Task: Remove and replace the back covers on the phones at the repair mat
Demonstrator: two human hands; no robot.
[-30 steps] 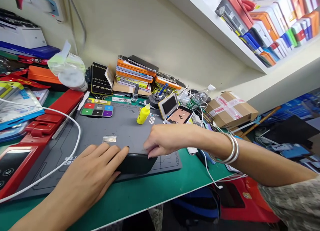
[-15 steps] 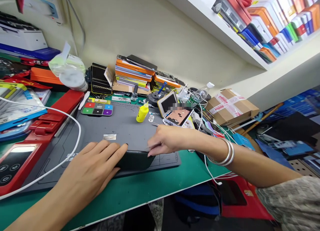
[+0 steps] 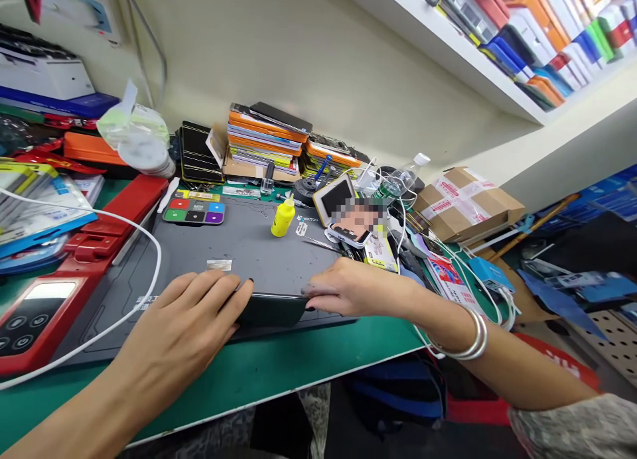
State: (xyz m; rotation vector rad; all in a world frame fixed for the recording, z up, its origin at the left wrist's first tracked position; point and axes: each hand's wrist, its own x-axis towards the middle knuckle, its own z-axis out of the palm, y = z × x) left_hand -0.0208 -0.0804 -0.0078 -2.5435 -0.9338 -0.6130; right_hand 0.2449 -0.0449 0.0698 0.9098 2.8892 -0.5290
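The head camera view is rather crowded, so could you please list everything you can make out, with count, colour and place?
table: one, green, centre
mat: one, grey, on the table
phone: one, dark, mat's near edge
small bottle: one, yellow, on the mat
thin tool: one, silver, mat's right
flat case: one, multicoloured, mat's far left
machine: one, red, table's left
stacked cases: many, mixed colours, table's back
water bottle: one, clear, table's right
cardboard box: one, brown, right
shelf: one, white, upper right
cables: several, white, left and right
other clutter: uncounted, mixed colours, around these
left hand: one, phone's left end
right hand: one, phone's right end
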